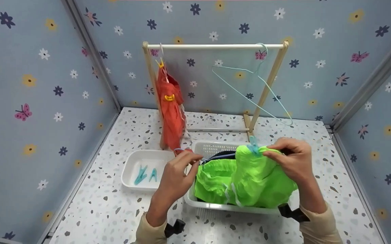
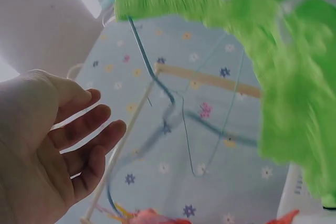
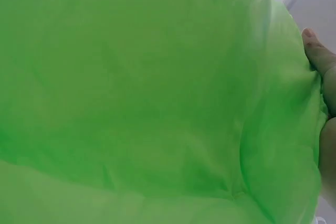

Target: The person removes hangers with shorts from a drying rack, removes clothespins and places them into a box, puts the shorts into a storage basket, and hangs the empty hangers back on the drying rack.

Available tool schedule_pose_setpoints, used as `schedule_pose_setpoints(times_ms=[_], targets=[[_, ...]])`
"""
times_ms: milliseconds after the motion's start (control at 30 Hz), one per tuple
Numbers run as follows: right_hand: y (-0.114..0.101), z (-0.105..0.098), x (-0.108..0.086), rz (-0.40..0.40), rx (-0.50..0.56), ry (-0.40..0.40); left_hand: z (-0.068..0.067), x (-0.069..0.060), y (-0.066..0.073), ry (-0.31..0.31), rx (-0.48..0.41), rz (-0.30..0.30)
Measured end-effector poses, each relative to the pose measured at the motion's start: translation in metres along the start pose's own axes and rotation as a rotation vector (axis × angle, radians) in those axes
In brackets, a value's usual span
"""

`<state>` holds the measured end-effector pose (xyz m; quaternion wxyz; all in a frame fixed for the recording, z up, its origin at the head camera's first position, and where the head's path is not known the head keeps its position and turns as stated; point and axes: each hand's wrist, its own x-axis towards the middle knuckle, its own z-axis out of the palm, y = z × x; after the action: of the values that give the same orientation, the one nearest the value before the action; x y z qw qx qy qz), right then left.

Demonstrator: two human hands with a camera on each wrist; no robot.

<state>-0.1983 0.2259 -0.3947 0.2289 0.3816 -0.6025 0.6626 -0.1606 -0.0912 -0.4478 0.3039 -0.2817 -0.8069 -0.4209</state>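
My right hand [image 1: 293,157] pinches the waistband edge of a bright green garment [image 1: 260,179] with gathered elastic and white drawstrings. Beside those fingers, a light blue clothespin [image 1: 253,146] is clipped on the waistband. A blue hanger [image 1: 221,156] runs from the garment toward my left hand [image 1: 178,174]; in the left wrist view the hanger [image 2: 142,45] is partly blurred. That hand's fingers [image 2: 97,124] are loosely bent with nothing between them, apart from the garment. Green cloth fills most of the right wrist view, where part of the right hand [image 3: 326,77] shows at the edge.
A white basket [image 1: 212,205] stands under the green garment. To its left, a white tray [image 1: 127,176] holds light blue clothespins [image 1: 141,174]. Behind, a rack [image 1: 212,46] carries a red garment [image 1: 172,118] with yellow clips and a bare mint hanger [image 1: 239,93].
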Motion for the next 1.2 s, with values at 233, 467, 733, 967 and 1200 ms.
schedule_pose_setpoints(times_ms=[233, 467, 733, 967, 1200], targets=[[0.013, 0.023, 0.005, -0.039, -0.014, -0.107, 0.007, 0.013, 0.017, 0.017, -0.074, 0.045], [0.014, 0.036, 0.009, -0.083, -0.181, -0.172, 0.015, 0.031, 0.03, -0.042, -0.159, 0.054], [0.015, 0.045, 0.012, -0.142, -0.288, -0.259, 0.024, 0.043, 0.026, -0.057, -0.216, 0.111], [0.017, 0.05, 0.014, -0.171, -0.345, -0.281, 0.026, 0.047, 0.017, -0.06, -0.26, 0.014], [0.021, 0.052, 0.016, -0.225, -0.502, -0.294, 0.025, 0.05, 0.008, -0.133, -0.319, -0.049]])
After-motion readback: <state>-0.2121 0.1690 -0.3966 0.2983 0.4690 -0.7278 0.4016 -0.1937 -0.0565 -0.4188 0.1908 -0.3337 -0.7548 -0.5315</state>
